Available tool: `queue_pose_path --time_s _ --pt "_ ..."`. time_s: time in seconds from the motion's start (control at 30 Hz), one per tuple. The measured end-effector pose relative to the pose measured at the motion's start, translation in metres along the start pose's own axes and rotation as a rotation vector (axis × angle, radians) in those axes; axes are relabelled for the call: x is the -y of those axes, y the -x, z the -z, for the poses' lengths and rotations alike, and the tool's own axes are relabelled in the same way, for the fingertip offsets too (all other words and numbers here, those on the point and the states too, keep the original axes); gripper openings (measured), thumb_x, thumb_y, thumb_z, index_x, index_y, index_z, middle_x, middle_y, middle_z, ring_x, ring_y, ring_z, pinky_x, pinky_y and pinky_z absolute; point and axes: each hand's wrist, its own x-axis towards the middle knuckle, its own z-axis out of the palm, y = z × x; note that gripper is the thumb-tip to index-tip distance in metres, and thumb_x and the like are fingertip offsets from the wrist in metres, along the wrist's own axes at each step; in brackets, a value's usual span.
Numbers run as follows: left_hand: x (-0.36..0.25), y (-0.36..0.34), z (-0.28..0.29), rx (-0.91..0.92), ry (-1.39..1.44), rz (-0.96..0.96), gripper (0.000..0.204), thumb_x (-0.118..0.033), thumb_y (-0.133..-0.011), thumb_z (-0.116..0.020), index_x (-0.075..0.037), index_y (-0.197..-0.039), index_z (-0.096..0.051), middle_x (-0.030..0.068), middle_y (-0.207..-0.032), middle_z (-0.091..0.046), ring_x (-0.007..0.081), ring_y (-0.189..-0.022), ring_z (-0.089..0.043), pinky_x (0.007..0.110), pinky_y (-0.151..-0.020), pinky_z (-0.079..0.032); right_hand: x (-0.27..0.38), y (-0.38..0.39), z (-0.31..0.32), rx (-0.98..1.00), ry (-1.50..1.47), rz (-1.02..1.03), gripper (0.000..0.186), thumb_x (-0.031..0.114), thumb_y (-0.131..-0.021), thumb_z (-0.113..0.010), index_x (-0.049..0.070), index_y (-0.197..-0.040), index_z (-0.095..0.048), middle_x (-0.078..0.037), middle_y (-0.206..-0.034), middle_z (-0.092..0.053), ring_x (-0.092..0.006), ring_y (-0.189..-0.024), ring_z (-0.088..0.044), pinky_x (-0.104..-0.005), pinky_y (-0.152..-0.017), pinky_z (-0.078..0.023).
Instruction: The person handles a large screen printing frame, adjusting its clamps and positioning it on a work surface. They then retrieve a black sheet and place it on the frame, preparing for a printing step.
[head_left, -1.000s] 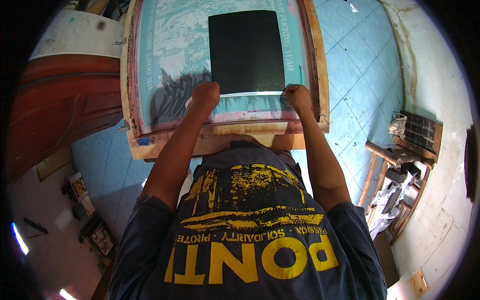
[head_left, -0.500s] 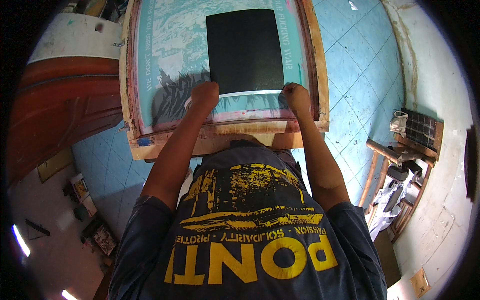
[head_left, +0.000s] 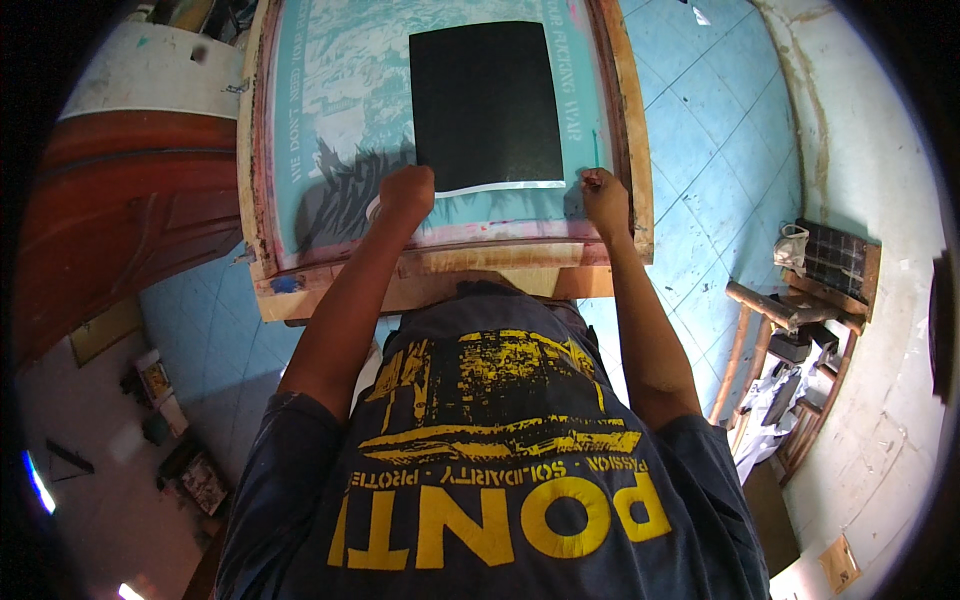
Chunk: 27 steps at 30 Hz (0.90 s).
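A black rectangular sheet [head_left: 487, 105] lies on the turquoise mesh of a wood-framed printing screen [head_left: 586, 220]. Along the sheet's near edge runs a narrow strip of white tape [head_left: 505, 188]. My left hand [head_left: 407, 194] is closed at the strip's left end, by the sheet's near left corner. A curved white edge, apparently of a tape roll [head_left: 373, 207], shows beside that fist; the rest is hidden by the hand. My right hand [head_left: 606, 204] is over the mesh, a little right of the strip's end and apart from it. Its fingers are curled together; anything in them is hidden.
The screen rests on a wooden table edge [head_left: 440, 286] in front of me. Left of it is a reddish-brown wooden piece of furniture [head_left: 150, 200]. To the right, a wooden rack [head_left: 790, 345] with papers stands by the wall, on blue floor tiles [head_left: 700, 160].
My right hand has come off the right end of the tape strip and moved slightly right. My left hand stays at the other end. The whole view has shifted slightly.
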Motion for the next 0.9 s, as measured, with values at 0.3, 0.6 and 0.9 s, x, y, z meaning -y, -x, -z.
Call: queue_pose_path --time_s 0.3,0.6,0.9 --pt "0.001 0.000 0.002 0.023 0.053 0.002 0.016 -0.008 -0.080 -0.058 -0.004 -0.086 -0.073 0.0205 -0.092 -0.070 0.0357 -0.089 -0.069 0.045 -0.075 -0.055 0.072 0.043 -0.030 0.253 0.564 0.467 0.055 0.012 -0.087 -0.056 0.006 -0.140 -0.043 -0.020 -0.144 -0.043 -0.0360 -0.133 -0.040 -0.0443 -0.108 -0.036" --pt "0.000 0.002 0.006 0.076 0.070 0.052 0.016 -0.008 -0.081 -0.059 -0.004 -0.090 -0.072 0.0201 -0.096 -0.069 0.0362 -0.092 -0.068 0.046 -0.078 -0.055 0.086 0.047 -0.039 0.511 0.679 0.290 0.059 0.032 -0.098 -0.042 0.017 -0.152 -0.022 -0.018 -0.157 -0.019 -0.0347 -0.145 -0.019 -0.0605 -0.112 -0.021" --pt "0.002 0.000 0.004 0.085 0.082 0.069 0.014 -0.008 -0.083 -0.059 -0.004 -0.091 -0.071 0.0198 -0.097 -0.069 0.0358 -0.093 -0.068 0.045 -0.078 -0.055 0.092 0.044 -0.035 0.603 0.760 0.293 0.060 0.033 -0.099 -0.042 0.025 -0.153 -0.018 -0.017 -0.159 -0.013 -0.0345 -0.147 -0.014 -0.0622 -0.112 -0.021"
